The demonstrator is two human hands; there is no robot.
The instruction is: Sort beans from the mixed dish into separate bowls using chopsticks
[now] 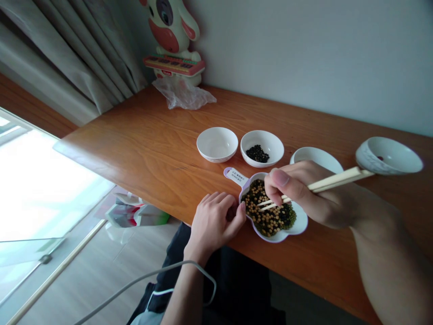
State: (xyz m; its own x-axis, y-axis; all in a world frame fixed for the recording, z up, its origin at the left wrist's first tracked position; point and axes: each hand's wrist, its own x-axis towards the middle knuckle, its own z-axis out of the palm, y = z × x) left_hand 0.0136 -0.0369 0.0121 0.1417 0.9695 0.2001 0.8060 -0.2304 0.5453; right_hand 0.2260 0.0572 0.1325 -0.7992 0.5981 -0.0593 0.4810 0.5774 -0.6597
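A pair of light wooden chopsticks (324, 183) is held in my right hand (304, 192), their tips down among the beans. Under them sits a white, lilac-rimmed scalloped dish (300, 221) with a short labelled handle (237, 176). Mixed beans (267, 223) lie in it: yellow, black and small green ones. My left hand (216, 221) is at the dish's left side, fingers curled and thumb at the rim; its hold there is partly hidden. Behind the dish stands a white bowl (275, 146) with black beans (257, 154) in it.
Left of that bowl is another white bowl (217, 143). A third bowl (316, 155) is partly behind my right hand; a fourth bowl (389, 155), at right, contains something small and reddish. A plastic bag (184, 94) and cow-shaped toy keyboard (174, 63) stand at the back of the table (145, 140).
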